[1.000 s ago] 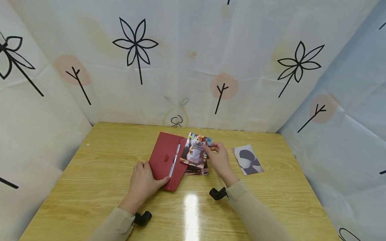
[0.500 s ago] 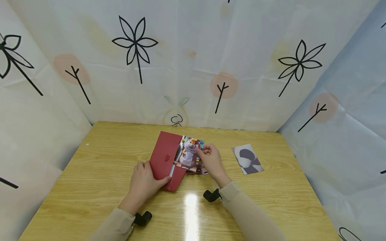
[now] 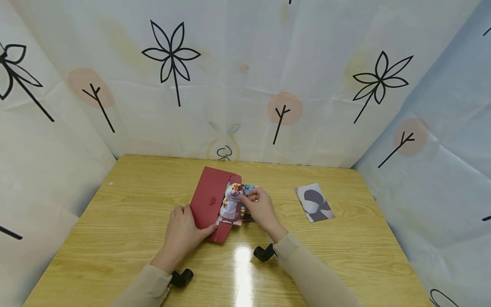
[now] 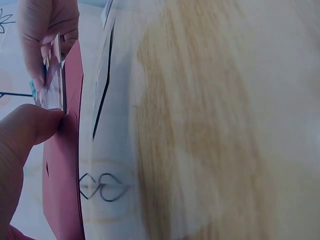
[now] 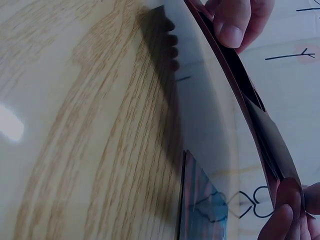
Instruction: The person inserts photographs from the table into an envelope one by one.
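My left hand (image 3: 182, 232) grips the near left side of a red paper envelope (image 3: 203, 196), its thumb over the front by the opening. With thumb and fingers my right hand (image 3: 261, 209) pinches a photo card (image 3: 231, 207) of a hamster in a white apron. The card's left edge goes in at the envelope's opening, while its right part lies over the red flap. In the left wrist view the left thumb (image 4: 30, 130) presses the envelope beside the card. Seen edge-on in the right wrist view, the card (image 5: 272, 135) sticks out of the envelope's mouth.
A second card (image 3: 247, 217) lies on the table, mostly hidden under the right hand and hamster card. Farther right on the wooden table (image 3: 345, 256) is a grey and white card (image 3: 315, 202). Patterned white cloth (image 3: 230, 85) hangs behind and at both sides.
My right hand has moved left and slightly nearer with the hamster card, from above the flap to the envelope's opening. The left hand and envelope have stayed almost still.
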`<state>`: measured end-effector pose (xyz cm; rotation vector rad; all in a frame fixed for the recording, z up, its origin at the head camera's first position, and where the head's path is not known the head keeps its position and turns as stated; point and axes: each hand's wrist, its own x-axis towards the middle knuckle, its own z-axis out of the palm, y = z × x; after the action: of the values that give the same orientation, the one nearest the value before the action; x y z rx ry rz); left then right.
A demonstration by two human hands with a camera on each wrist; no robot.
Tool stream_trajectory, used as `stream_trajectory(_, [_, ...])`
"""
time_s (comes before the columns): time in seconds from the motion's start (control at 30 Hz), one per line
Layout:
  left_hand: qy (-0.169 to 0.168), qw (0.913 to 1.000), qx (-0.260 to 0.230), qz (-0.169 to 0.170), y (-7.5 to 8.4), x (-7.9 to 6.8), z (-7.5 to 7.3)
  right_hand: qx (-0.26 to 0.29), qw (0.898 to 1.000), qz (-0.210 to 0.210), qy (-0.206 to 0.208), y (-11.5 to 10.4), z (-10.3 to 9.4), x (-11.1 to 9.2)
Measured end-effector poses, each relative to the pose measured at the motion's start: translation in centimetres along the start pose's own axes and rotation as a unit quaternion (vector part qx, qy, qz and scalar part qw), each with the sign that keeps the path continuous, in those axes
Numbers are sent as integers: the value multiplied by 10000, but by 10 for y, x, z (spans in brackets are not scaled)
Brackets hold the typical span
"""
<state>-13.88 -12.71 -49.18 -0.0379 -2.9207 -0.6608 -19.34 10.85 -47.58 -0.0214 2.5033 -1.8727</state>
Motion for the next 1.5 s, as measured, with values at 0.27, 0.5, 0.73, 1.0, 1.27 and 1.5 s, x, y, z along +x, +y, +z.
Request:
stream_trajectory(0.27, [19,10000,-16,18,1,1,0,17,9997,11,-241,-5,1,-3])
stream_trajectory(0.5, [33,10000,-19,33,1,2,1,184,9990,97,-396,-10,0,-6])
stream_trajectory(0.73, [37,10000,27,52,2,1,1,312,9988,154,-351,-12,8,-3])
stream_trajectory(1.0, [138,9998,-25,127,3,0,2,278,9984,195,-446,-9,17,-2])
stream_trajectory(1.27, [-10,10000,-46,15,6,-2,2,180,9984,151,-513,-7,28,2])
stream_trajectory(1.5, [83,9999,-54,80,6,-3,4,20,9954,114,-955,1,35,3])
